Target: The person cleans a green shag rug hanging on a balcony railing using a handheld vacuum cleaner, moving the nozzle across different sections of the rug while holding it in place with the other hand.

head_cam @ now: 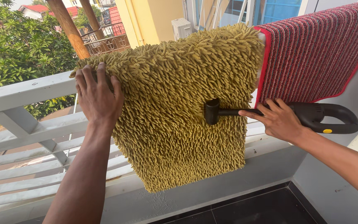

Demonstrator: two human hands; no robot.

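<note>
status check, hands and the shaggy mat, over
Left hand flat on yellow mat over railing. Right hand grips black vacuum, nozzle on pile. Red mat alongside, nothing blocking.

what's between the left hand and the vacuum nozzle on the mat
Only shaggy yellow mat pile lies between the left hand and the black vacuum nozzle, as the head view shows.

The red striped mat (311, 54) runs off the top edge, and the shaggy mustard mat (175, 112) hides the railing behind.

Left hand (98, 95) flat on shaggy mat (179, 112) over railing (25, 95); right hand (279, 120) pressing black vacuum (311, 116) nozzle into pile, beside red rug (311, 54).
</note>
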